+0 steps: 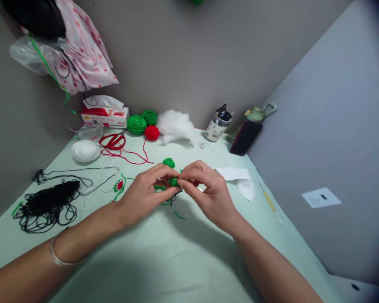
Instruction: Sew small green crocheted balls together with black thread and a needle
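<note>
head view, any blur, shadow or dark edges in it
Head view: soft shadow on the table below the right hand; head view: right edge darkens to black; head view: small print on the tissue box too soft to read.

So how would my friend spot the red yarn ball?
Find the tissue box at the back left of the table. Right of it sit two green yarn balls, and in front of the right-hand one, beside white fluff, is the red yarn ball. It's the only red ball; its neighbours are green or white.
</note>
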`<state>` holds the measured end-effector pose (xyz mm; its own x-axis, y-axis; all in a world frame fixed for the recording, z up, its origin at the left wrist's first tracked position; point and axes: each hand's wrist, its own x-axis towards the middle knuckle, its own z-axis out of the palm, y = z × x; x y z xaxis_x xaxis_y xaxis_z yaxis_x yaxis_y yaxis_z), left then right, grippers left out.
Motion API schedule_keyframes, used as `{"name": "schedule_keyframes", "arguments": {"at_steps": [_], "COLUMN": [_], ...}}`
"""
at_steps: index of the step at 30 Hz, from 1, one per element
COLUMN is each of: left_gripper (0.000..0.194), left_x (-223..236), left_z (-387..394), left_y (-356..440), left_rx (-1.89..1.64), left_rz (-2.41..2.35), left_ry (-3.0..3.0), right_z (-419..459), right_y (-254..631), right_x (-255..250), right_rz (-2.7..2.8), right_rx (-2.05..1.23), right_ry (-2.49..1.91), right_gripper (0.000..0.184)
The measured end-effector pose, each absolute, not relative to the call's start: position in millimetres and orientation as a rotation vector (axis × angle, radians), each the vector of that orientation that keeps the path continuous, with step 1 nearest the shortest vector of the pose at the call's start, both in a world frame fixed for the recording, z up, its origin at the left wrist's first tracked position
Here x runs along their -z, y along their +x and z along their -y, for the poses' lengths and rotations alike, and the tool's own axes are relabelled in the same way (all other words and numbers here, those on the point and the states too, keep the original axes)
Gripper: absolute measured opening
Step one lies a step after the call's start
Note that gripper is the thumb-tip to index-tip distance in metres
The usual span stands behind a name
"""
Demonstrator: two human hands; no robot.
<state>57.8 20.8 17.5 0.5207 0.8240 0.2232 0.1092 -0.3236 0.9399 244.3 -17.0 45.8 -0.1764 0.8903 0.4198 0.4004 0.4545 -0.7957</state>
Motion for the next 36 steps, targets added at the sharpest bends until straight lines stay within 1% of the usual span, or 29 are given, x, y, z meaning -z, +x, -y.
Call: {"name": "schedule_keyframes", "arguments": {"at_steps": [3,5,6,9,10,11,14,17,20,22,25,28,32,34,36], "left_gripper": [0.018,0.019,0.020,0.021,0.021,0.021,0.021,0.021,0.020,0.020,0.021,0.021,0.019,0.018,0.019], "left_x": [-12,-8,-6,0,1,2,3,-2,-11,-17,-23,-26,-27,-27,-26], "left_z": [-21,-22,-22,-26,-28,-29,-33,-34,-34,-34,-34,-34,-31,-30,-30], "left_y": [59,60,60,59,58,57,54,53,54,55,55,54,54,54,54], "left_rx": [-0.899,-0.876,-0.857,-0.856,-0.870,-0.881,-0.883,-0.886,-0.834,-0.793,-0.787,-0.803,-0.799,-0.799,-0.803], "left_rz": [-0.768,-0.764,-0.758,-0.743,-0.744,-0.746,-0.740,-0.748,-0.826,-0.855,-0.838,-0.820,-0.752,-0.735,-0.743], "left_ry": [1.810,1.846,1.861,1.924,1.961,1.999,2.058,2.010,1.807,1.615,1.457,1.442,1.463,1.482,1.527], "right_z": [22,25,27,31,33,34,40,45,45,42,36,31,26,25,27], "right_y": [246,248,249,254,257,260,274,284,283,279,269,258,249,248,249], "right_x": [-57,-65,-69,-80,-84,-88,-104,-116,-115,-108,-91,-74,-58,-58,-62], "right_rz": [1.649,1.541,1.503,1.457,1.441,1.413,1.282,1.214,1.205,1.222,1.416,1.770,2.044,2.054,2.026], "right_rx": [-0.591,-0.614,-0.701,-1.144,-1.228,-1.234,-0.977,-0.778,-0.799,-0.859,-0.805,-0.549,-0.304,-0.295,-0.434], "right_ry": [-1.048,-1.046,-1.054,-1.048,-1.024,-0.991,-0.880,-0.840,-0.869,-0.936,-1.131,-1.289,-1.260,-1.250,-1.236], "right_gripper": [0.011,0.012,0.014,0.020,0.020,0.019,0.012,0.013,0.015,0.012,0.005,0.002,0.006,0.012,0.014]}}
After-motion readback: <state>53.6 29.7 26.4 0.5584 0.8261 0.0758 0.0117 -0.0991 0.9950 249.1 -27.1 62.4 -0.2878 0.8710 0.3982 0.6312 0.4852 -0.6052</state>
